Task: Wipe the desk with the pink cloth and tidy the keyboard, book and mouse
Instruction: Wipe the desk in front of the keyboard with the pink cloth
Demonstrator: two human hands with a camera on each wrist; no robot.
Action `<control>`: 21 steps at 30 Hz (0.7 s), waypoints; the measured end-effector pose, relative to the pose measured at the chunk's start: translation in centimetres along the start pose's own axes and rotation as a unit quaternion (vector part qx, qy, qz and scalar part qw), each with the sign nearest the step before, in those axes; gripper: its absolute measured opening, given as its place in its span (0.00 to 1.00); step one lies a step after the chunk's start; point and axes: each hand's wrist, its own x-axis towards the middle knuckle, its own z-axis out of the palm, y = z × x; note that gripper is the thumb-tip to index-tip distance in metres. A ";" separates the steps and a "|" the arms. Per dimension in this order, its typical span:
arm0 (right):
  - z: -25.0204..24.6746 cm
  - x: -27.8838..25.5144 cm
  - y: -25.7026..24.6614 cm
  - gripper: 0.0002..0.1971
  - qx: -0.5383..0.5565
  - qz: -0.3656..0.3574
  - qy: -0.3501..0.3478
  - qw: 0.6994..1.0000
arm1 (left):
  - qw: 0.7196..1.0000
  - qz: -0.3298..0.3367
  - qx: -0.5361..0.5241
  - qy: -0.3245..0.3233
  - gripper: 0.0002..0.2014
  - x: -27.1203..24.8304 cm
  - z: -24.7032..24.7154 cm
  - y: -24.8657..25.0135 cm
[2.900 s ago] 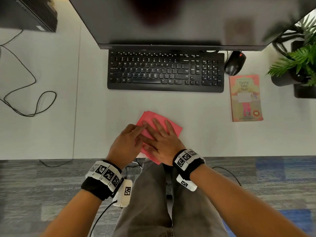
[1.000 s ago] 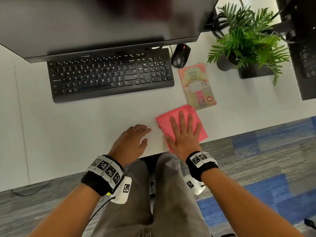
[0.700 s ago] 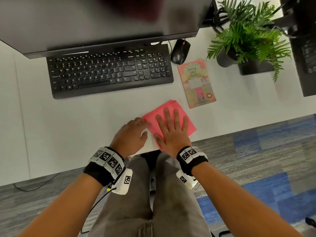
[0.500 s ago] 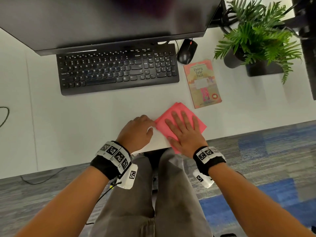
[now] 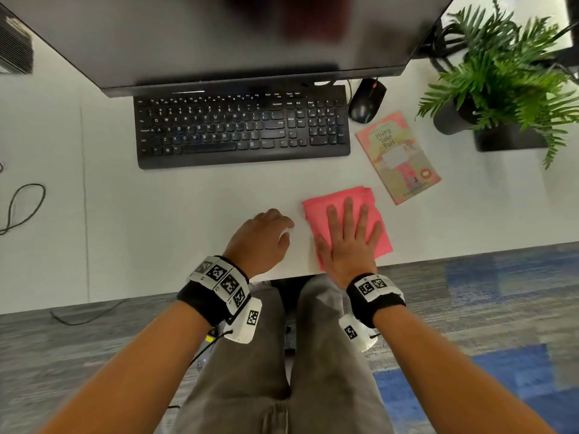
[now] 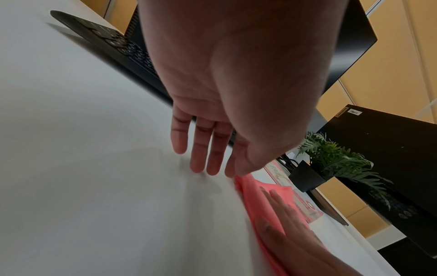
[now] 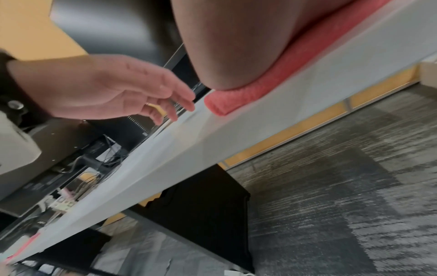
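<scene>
A folded pink cloth (image 5: 319, 211) lies near the front edge of the white desk (image 5: 188, 198). My right hand (image 5: 349, 233) presses flat on it with straight, spread fingers. My left hand (image 5: 266, 233) rests on the bare desk just left of the cloth (image 6: 276, 196), fingers relaxed and holding nothing. In the right wrist view the cloth (image 7: 248, 95) sits under my palm at the desk edge. A black keyboard (image 5: 241, 126) lies under the monitor. A black mouse (image 5: 366, 100) sits right of it. The book (image 5: 398, 156) lies below the mouse.
A large black monitor (image 5: 219, 32) overhangs the back of the desk. A potted green plant (image 5: 501, 73) stands at the back right on a dark block. A loose black cable (image 5: 22, 208) lies at far left. My legs are under the desk edge.
My right hand has slid the pink cloth back to the right, away from my left hand, which it touched half a second ago. The left hand stays on the desk.
</scene>
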 end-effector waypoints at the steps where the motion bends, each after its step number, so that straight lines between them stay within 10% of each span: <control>1: 0.1 0.1 -0.7 0.36 0.000 -0.008 0.001 1.000 | 1.000 -0.001 0.001 0.002 0.16 0.0 -0.1 -0.1; 21: -0.6 0.4 -1.9 0.34 -0.029 -0.182 -0.035 0.982 | 0.999 0.018 0.005 0.031 0.07 0.8 -1.0 -0.7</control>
